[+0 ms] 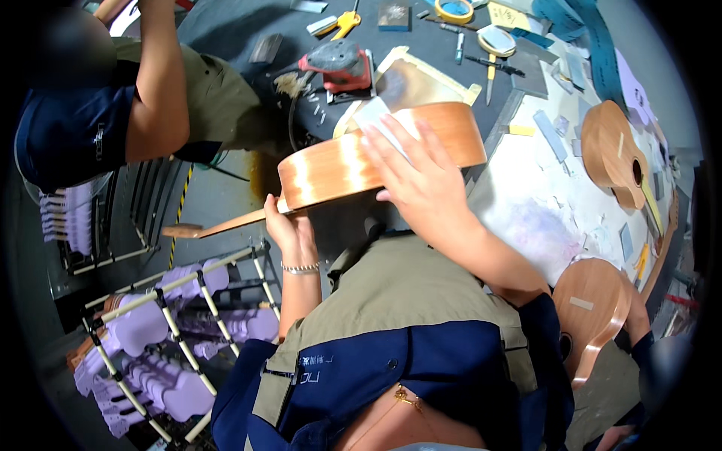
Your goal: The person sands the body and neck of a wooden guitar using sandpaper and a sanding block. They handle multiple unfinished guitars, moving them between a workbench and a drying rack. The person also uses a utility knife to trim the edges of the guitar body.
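Observation:
A small guitar with a light brown wooden body is tilted on its edge before me, its curved side facing up. Its neck points left, away from the table. My left hand is closed round the neck where it joins the body. Across the upper side of the body lies my right hand, fingers extended and pressing a pale sheet of sandpaper against the wood. Part of that sheet is hidden under the fingers.
A red and grey sander stands on the dark table beyond the guitar, near a tape-edged board. Two more guitars, one upper right and one lower right, flank me. Co-workers are at left and right. A rack holds purple guitar-shaped pieces.

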The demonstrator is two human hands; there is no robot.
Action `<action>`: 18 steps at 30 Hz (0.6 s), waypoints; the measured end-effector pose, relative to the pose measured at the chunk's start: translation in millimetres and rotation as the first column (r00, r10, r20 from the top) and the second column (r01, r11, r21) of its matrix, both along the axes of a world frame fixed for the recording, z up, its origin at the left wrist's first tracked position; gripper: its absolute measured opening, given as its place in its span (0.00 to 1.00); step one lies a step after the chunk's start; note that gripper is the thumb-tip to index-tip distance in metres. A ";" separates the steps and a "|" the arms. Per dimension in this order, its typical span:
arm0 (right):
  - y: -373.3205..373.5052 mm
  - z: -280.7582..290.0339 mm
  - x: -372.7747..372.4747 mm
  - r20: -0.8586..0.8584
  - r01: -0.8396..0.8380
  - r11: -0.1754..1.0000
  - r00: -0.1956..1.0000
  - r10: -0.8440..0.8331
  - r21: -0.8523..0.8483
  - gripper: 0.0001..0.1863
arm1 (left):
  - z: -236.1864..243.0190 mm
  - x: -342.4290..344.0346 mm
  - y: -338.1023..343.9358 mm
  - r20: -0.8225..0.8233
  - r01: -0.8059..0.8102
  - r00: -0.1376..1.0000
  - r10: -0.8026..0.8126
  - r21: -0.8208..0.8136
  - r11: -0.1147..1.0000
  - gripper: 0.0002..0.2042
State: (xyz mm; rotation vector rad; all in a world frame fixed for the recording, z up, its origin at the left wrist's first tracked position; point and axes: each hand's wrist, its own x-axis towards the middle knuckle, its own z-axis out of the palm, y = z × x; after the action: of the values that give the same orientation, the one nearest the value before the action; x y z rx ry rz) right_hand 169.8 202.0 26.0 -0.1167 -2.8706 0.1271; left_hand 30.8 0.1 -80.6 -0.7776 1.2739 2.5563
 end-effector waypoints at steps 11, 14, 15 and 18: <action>59.3 -155.9 34.4 0.001 -0.052 -0.191 0.962 -0.272 -0.980 0.42 | -71.7 -3.3 -28.2 -0.106 0.079 0.990 -0.096 -0.150 0.985 0.17; 60.8 -118.0 29.0 -0.088 -0.064 0.092 0.958 -0.275 -0.994 0.39 | -67.9 -3.7 -20.7 -0.080 0.035 0.996 -0.046 -0.133 0.990 0.14; 57.7 -89.6 26.7 -0.230 -0.129 0.369 0.942 -0.244 -0.921 0.37 | -64.4 -2.0 -16.9 -0.066 0.063 0.995 -0.075 -0.174 0.983 0.17; 9.0 -11.3 -0.9 -0.238 -0.127 0.875 0.971 0.014 -0.467 0.35 | -64.4 -0.6 -10.4 -0.199 0.201 0.949 -0.246 -0.222 0.954 0.20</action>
State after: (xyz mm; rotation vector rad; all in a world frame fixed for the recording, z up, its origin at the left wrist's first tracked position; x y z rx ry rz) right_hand 168.9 211.0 14.8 -0.0824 -2.5511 0.8156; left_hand 30.2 -10.3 -145.0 -0.3526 1.6044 2.4097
